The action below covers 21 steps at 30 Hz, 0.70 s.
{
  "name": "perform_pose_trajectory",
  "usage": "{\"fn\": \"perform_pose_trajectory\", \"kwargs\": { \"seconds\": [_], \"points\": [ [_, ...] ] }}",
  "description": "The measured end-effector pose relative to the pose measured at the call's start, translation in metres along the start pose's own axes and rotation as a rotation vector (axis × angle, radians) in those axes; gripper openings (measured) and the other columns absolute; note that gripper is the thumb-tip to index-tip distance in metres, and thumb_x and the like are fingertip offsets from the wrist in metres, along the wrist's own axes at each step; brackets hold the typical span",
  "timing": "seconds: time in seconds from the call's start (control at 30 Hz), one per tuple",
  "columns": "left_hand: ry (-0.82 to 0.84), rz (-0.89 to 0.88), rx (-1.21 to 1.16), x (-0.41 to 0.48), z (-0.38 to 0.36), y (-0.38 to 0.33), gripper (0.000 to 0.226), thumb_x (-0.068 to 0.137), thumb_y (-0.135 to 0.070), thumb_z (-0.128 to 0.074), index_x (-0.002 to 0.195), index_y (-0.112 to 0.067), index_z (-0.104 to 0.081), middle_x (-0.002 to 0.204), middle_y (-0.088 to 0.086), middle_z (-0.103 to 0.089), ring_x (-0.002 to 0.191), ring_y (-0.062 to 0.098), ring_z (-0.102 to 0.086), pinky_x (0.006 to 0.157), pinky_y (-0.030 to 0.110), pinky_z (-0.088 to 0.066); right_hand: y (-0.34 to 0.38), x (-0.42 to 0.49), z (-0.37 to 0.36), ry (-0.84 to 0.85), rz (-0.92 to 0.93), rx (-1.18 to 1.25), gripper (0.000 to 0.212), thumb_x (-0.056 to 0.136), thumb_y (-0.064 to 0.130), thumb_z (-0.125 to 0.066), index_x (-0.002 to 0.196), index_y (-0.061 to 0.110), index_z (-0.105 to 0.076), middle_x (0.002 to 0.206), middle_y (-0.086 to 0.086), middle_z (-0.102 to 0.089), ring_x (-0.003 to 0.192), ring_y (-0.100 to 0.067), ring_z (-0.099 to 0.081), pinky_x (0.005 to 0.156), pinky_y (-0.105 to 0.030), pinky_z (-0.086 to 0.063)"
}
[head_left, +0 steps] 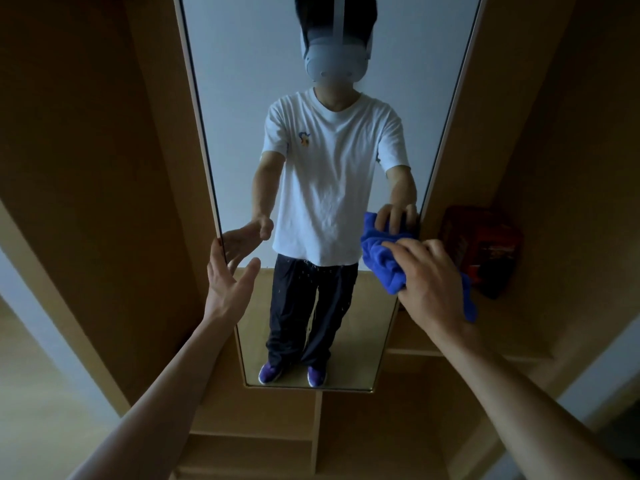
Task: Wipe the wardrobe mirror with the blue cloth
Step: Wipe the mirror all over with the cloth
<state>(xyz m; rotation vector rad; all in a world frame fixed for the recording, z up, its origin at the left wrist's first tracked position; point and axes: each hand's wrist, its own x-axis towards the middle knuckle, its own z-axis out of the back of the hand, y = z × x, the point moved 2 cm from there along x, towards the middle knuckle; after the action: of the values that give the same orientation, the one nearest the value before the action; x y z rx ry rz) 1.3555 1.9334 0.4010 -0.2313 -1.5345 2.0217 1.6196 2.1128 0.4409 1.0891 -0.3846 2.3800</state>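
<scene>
- The blue cloth [384, 265] is bunched in the right hand [429, 275] and pressed against the mirror [242, 98] near its right edge
- The left hand [230, 275] is spread flat, nothing held, fingertips laid on the mirror's left edge
- A red box [481, 247] is seen on a shelf to the right

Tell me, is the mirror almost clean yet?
Hard to say what's done; the mirror shows no clear wiped patch. Right now the right hand presses the blue cloth against the glass by its right edge, while the left hand, open, touches the left edge. Most of the glass probably needs wiping.
</scene>
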Motion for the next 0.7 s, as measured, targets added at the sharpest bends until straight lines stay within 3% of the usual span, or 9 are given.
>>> {"fn": "perform_pose_trajectory", "kwargs": {
  "seconds": [0.2, 0.3, 0.37, 0.47, 0.57, 0.7],
  "points": [
    [-0.009, -0.008, 0.01, 0.0, -0.001, 0.002, 0.092, 0.097, -0.051, -0.061, 0.165, -0.03, -0.002, 0.172, 0.007, -0.011, 0.153, 0.032, -0.026, 0.112, 0.054, -0.037, -0.019, 0.035, 0.033, -0.147, -0.197, -0.003, 0.055, 0.074, 0.007, -0.07, 0.128, 0.012, -0.058, 0.123, -0.005, -0.062, 0.098, -0.03, -0.05, 0.078, -0.038, -0.046],
    [-0.011, -0.002, 0.013, -0.002, -0.001, 0.0, 0.1, 0.086, -0.061, -0.056, 0.165, -0.03, -0.003, 0.171, 0.007, -0.011, 0.153, 0.033, -0.026, 0.111, 0.055, -0.037, -0.012, 0.016, 0.019, -0.099, -0.176, -0.009, 0.056, 0.073, 0.007, -0.073, 0.126, 0.009, -0.058, 0.121, -0.007, -0.062, 0.098, -0.03, -0.051, 0.079, -0.038, -0.047],
    [-0.016, -0.008, 0.015, -0.002, -0.001, 0.0, 0.097, 0.09, -0.059, -0.058, 0.165, -0.03, -0.003, 0.171, 0.008, -0.012, 0.152, 0.033, -0.027, 0.109, 0.052, -0.038, -0.006, 0.0, 0.007, -0.033, -0.205, 0.032, 0.057, 0.073, 0.008, -0.075, 0.127, 0.011, -0.058, 0.12, -0.005, -0.063, 0.101, -0.028, -0.054, 0.079, -0.037, -0.051],
    [-0.019, -0.007, 0.02, 0.0, 0.0, 0.002, 0.089, 0.098, -0.05, -0.061, 0.165, -0.03, -0.005, 0.17, 0.008, -0.015, 0.151, 0.031, -0.029, 0.106, 0.049, -0.039, 0.001, -0.009, -0.002, 0.01, -0.381, 0.178, 0.05, 0.076, 0.006, -0.072, 0.123, 0.015, -0.058, 0.118, 0.0, -0.063, 0.107, -0.023, -0.057, 0.081, -0.038, -0.054],
    [-0.007, -0.028, 0.001, 0.0, 0.002, 0.001, 0.092, 0.09, -0.055, -0.061, 0.164, -0.03, -0.012, 0.168, 0.006, -0.021, 0.149, 0.026, -0.033, 0.108, 0.047, -0.039, 0.006, -0.006, -0.004, -0.128, -0.56, 0.355, 0.046, 0.078, 0.002, -0.066, 0.121, 0.014, -0.057, 0.116, -0.002, -0.061, 0.106, -0.021, -0.06, 0.084, -0.036, -0.053],
    [0.025, -0.079, -0.064, 0.005, 0.01, 0.011, 0.085, 0.085, -0.054, -0.061, 0.159, -0.029, -0.026, 0.159, 0.0, -0.038, 0.144, 0.016, -0.041, 0.113, 0.045, -0.041, 0.012, 0.003, -0.012, -0.265, -0.626, 0.41, 0.053, 0.078, 0.001, -0.063, 0.129, 0.012, -0.051, 0.125, -0.008, -0.058, 0.113, -0.023, -0.06, 0.092, -0.039, -0.054]
  ]
}}
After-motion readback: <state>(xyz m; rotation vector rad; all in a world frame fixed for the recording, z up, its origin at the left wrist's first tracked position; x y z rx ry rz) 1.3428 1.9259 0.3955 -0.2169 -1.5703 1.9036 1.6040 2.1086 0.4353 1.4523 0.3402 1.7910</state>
